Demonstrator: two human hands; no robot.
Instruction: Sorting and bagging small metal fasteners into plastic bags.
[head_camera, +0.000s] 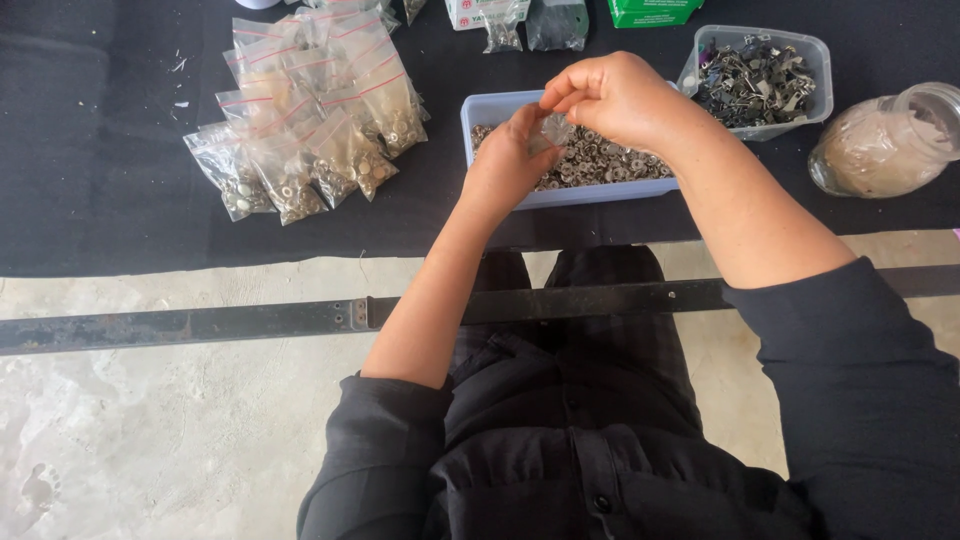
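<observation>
- On the far left, a pile of small clear bags (310, 130) lies on the black cloth (90, 150). Each bag is shut and full of little metal rings, so they look done and put out of the way
- The left hand (508, 165) is cupped under a small clear bag (552, 132). Its fingers are curled around the bottom of the bag to hold it up
- That bag is in the air, right above the pale blue tray (480, 108) of metal rings. If a ring drops, it should land back in the tray
- The right hand (612, 98) is nearly closed. Its fingertips pinch the top of the same bag
- Further right sits a clear tub (812, 55) of dark metal bits, near but not touched
- On the far right, a glass jar (885, 145) lies on its side
</observation>
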